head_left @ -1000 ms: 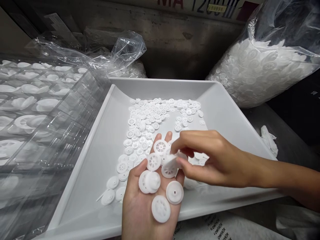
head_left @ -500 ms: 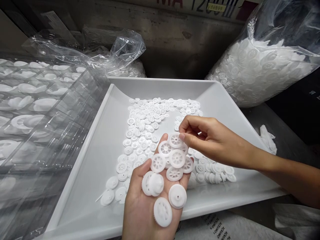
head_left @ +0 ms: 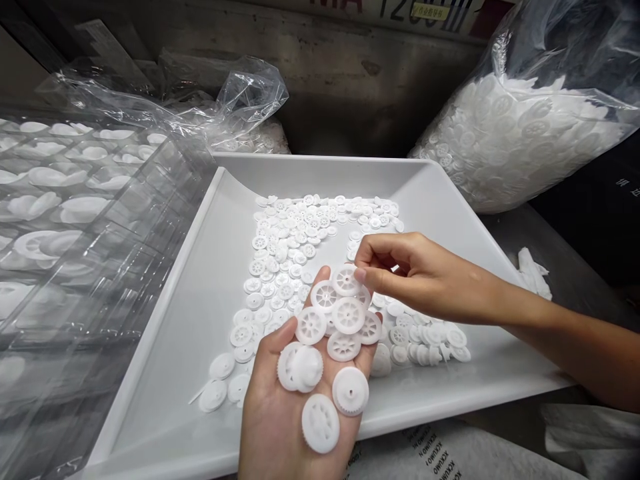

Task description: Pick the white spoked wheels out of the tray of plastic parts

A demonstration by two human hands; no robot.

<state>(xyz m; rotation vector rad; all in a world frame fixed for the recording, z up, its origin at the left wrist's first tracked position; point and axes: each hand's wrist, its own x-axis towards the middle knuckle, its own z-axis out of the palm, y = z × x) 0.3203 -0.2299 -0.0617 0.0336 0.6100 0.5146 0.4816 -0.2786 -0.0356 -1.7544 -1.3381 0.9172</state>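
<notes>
My left hand (head_left: 280, 427) lies palm up over the near part of a white tray (head_left: 170, 280), cupping several white plastic gears (head_left: 321, 423). Some gears show spoked faces, and one in the palm shows a raised hub. Coming in from the right, my right hand (head_left: 420, 273) has thumb and forefinger pinched at the edge of a spoked gear (head_left: 346, 280) at the top of this handful. Its other fingers are curled. Beneath and behind both hands, many loose gears (head_left: 285, 247) lie spread on the tray bottom, partly hidden by my hands.
Clear compartment trays (head_left: 85, 207) holding white parts are stacked at the left. A clear plastic bag (head_left: 250, 100) stands behind them. At the back right is a large bag full of white gears (head_left: 500, 140). A crumpled white piece (head_left: 534, 273) lies right of the tray.
My left hand and its gears have shifted slightly left in the picture. My right hand keeps its pinch on the same gear; the view has moved a little.
</notes>
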